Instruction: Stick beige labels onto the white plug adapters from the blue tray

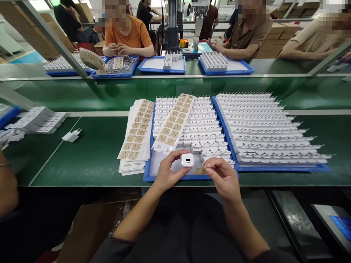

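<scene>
My left hand (167, 171) pinches a small white charger plug (188, 160), its port face toward me, just above the near edge of a blue tray (149, 171). My right hand (223, 179) is closed on a small tan sticker label (199, 171) held right beside the plug. The blue tray holds several rows of white plugs (203, 128). A sheet of tan stickers (174, 124) lies slanted across those plugs. A stack of similar sticker sheets (137, 133) rests on the green mat left of the tray.
A second blue tray (320, 168) packed with white plugs sits to the right. A loose plug (71, 136) and piled plugs (38, 120) lie far left. A green belt (82, 93) runs behind. Several people work across it at blue trays (161, 68).
</scene>
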Tool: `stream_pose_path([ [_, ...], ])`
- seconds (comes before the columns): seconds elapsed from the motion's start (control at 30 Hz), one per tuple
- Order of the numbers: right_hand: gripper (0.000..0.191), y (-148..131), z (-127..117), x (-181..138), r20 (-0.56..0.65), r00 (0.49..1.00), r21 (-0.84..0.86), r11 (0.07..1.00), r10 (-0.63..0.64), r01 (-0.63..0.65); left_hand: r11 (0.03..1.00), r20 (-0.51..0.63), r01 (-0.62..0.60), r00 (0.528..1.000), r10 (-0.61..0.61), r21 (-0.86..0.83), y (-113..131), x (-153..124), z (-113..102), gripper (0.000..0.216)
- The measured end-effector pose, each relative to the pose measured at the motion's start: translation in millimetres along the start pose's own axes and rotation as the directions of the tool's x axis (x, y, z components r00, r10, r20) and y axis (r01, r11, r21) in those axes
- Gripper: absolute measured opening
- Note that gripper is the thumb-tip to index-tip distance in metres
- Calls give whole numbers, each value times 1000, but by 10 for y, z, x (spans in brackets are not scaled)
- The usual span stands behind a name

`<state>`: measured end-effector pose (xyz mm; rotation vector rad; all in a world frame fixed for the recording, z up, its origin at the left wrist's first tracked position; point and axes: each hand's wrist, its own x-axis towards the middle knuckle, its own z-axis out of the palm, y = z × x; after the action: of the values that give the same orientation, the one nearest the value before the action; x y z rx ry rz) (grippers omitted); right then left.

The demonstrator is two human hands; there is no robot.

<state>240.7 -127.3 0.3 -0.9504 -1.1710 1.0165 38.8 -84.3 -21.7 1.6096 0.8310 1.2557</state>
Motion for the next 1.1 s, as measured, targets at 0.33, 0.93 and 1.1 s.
stream_pose_path([
  [0.33,28,-68,276,133,93,984,181,969,153,-168,996,163,-46,985,58,-73,-44,-9,-16,66],
  [0.93,5,-196,273,217,106,992,-55,997,67,-61,919,96,-322,946,308,227,286,-53,-197,53],
  [1.1,11,-203,300,209,93,991,-77,993,101,-94,927,115,-306,951,287,216,326,-54,-212,55],
])
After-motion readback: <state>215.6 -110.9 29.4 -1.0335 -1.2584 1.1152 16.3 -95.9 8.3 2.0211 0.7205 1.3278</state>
